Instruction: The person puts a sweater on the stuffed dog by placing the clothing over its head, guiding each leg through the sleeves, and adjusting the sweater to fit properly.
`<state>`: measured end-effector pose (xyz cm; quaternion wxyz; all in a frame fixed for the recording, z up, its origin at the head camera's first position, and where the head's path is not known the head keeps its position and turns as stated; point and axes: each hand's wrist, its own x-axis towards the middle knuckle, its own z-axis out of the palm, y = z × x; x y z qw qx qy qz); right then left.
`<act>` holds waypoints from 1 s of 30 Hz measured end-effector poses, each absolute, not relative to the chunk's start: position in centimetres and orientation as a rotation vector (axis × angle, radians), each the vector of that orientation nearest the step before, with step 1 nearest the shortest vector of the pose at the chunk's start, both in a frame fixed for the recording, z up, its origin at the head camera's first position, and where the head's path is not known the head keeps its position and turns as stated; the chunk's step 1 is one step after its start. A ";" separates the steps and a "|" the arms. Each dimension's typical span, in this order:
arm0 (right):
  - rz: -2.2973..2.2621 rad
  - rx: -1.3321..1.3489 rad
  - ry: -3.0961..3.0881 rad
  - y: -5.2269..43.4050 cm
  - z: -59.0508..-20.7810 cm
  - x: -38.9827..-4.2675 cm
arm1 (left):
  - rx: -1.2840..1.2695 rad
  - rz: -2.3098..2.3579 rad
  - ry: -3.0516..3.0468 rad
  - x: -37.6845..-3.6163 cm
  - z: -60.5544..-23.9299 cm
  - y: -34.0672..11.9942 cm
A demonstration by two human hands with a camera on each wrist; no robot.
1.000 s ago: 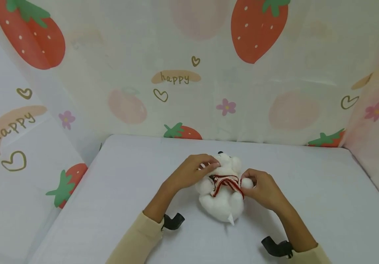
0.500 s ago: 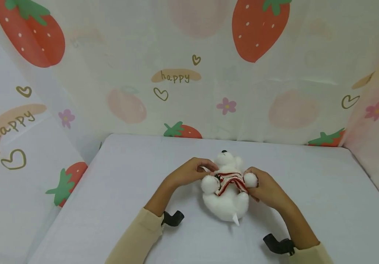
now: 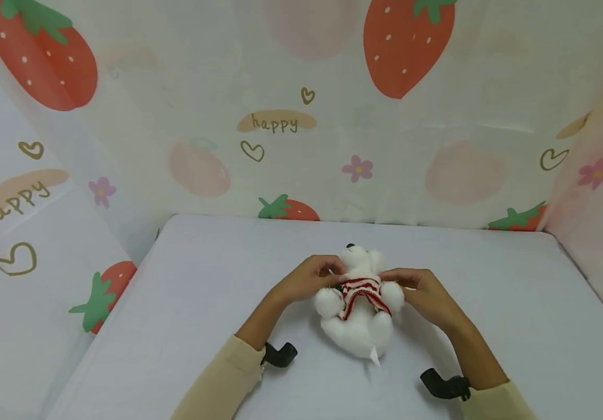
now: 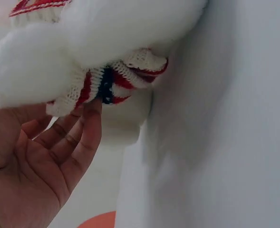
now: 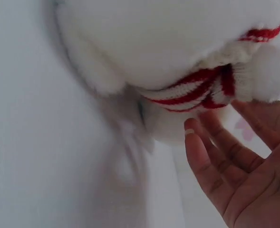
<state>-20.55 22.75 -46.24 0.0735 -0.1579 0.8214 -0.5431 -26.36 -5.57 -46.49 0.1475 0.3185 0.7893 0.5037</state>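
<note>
A white plush bear (image 3: 354, 338) lies belly up, its black-nosed head away from me. It wears a red-and-white striped knitted sweater (image 3: 361, 287). At the left shoulder side, my left hand (image 3: 306, 279) pinches the sweater's edge; in the left wrist view its fingertips reach behind the dark blue and red knit. My right hand (image 3: 427, 294) touches the opposite shoulder, its index finger stretched to the collar and the thumb partly hidden behind the bear's round paw (image 3: 393, 296). In the right wrist view the fingers (image 5: 201, 161) are spread loosely under the sweater's striped edge.
The bear lies on a white-covered table (image 3: 217, 256). A printed cloth (image 3: 396, 192) with strawberries, hearts and flowers hangs at the back and sides. Black curved mounts (image 3: 443, 385) stick out from both wrists. Both arms wear beige sleeves (image 3: 222, 379).
The right hand has let go of the bear's paw and moved its index finger up to the collar. The left hand has moved from beside the head to the sweater; the bear has shifted slightly.
</note>
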 end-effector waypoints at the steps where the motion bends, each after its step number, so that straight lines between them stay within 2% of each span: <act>1: -1.642 -0.478 2.459 22.6 -46.3 -20.6 | 0.923 1.453 2.274 -26.3 -46.4 -5.5; 15: -1.529 -0.471 2.495 22.6 -47.3 -20.7 | 0.875 1.404 2.342 -26.6 -47.2 -5.9; 30: -1.570 -0.719 2.321 24.2 -47.2 -21.0 | 1.014 1.414 2.145 -27.0 -47.1 -6.4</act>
